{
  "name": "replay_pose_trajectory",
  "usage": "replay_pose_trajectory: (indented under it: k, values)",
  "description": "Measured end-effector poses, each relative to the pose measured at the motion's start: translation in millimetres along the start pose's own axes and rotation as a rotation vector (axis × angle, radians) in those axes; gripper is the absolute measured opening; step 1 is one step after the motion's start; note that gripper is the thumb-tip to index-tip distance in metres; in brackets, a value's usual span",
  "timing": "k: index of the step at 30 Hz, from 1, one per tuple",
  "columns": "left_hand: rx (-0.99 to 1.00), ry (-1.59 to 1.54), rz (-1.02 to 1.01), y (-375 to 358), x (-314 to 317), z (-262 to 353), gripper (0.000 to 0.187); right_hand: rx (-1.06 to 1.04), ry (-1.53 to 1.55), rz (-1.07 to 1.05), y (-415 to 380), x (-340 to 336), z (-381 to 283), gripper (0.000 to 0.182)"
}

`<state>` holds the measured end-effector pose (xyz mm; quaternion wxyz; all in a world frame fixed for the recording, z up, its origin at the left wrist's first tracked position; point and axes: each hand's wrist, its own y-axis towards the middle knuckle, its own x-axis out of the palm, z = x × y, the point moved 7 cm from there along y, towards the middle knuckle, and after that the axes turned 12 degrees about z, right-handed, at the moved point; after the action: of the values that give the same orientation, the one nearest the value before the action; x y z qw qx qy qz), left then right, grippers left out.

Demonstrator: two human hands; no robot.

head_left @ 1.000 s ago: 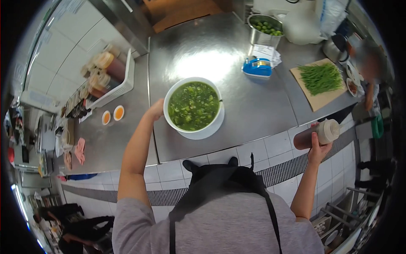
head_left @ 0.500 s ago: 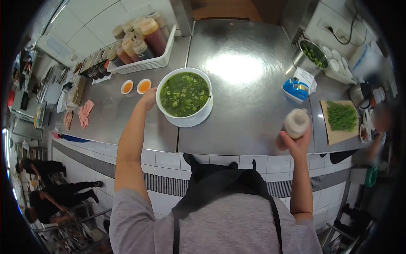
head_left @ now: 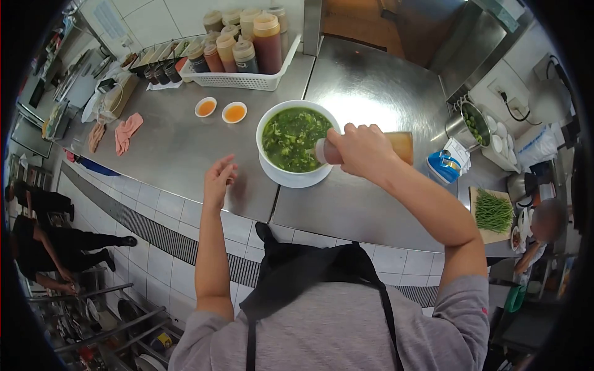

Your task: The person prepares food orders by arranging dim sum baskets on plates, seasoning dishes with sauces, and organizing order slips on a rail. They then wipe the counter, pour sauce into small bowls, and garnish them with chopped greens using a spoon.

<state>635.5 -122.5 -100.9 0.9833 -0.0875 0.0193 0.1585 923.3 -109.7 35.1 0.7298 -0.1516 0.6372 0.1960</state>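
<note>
A white bowl [head_left: 265, 159] of green soup [head_left: 293, 137] with leafy bits stands on a white plate [head_left: 296, 180] on the steel counter. My right hand [head_left: 366, 152] is wrapped round a squeeze bottle [head_left: 402, 147], tipped on its side with its nozzle over the bowl's right rim. The bottle holds a brownish-yellow liquid; whether any is flowing out is hard to see. Left of the bowl, my left hand [head_left: 219, 183] hovers by the counter's front edge, fingers loosely apart and holding nothing. Two small cups of orange sauce [head_left: 234, 112] [head_left: 205, 107] sit beyond it.
A white basket [head_left: 238, 80] of squeeze bottles stands at the back left, with pink cloths [head_left: 127, 133] farther left. To the right are a blue tape dispenser [head_left: 443, 166], a metal pot [head_left: 461, 127] and chopped greens [head_left: 493, 211] on a board. Another person [head_left: 537, 238] stands at far right.
My right hand has brought the squeeze bottle left from near the counter's right front and tipped it over the bowl. My left hand has let go of the bowl and drawn back toward me.
</note>
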Motion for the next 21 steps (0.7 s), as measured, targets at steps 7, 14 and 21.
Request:
replay_pose_trajectory:
  k: [7,14,21]
  values:
    - [0.015,-0.059,0.143,-36,-35,-6,0.026,0.062,-0.210,-0.073,38,-9,31,0.040]
    - [-0.002,-0.055,0.166,-47,-41,-8,0.025,0.002,-0.139,-0.130,-16,-22,9,0.038]
    - [0.034,-0.067,0.084,-45,-13,4,0.026,0.024,-0.151,0.027,31,-20,11,0.027]
